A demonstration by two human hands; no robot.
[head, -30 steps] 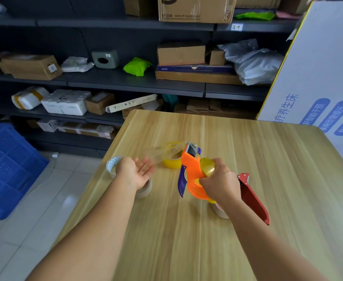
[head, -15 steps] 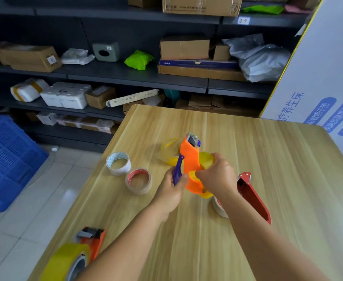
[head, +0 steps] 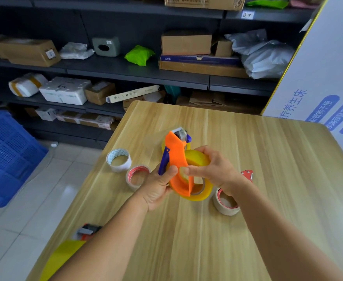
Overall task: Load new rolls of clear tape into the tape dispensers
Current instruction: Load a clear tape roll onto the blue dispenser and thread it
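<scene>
I hold an orange tape dispenser (head: pixel 175 159) with a purple handle (head: pixel 164 161) above the middle of the wooden table (head: pixel 268 159). A yellowish clear tape roll (head: pixel 199 159) sits in it. My left hand (head: pixel 158 187) grips the dispenser's lower part from the left, thumb on the orange body. My right hand (head: pixel 213 169) grips the tape roll from the right. A clear strip of tape runs up to the dispenser's head (head: pixel 179 133).
Two spare rolls lie left of the dispenser: a white one (head: pixel 119 160) and a red-cored one (head: pixel 137 176). Another red-cored roll (head: pixel 225 201) and a red dispenser (head: pixel 247 175) lie under my right wrist. A loaded dispenser (head: pixel 75 242) sits at the table's near-left edge. Shelves stand behind.
My left hand came in from the spare rolls on the left and took hold of the orange dispenser. The dispenser rose slightly, and my head moved back.
</scene>
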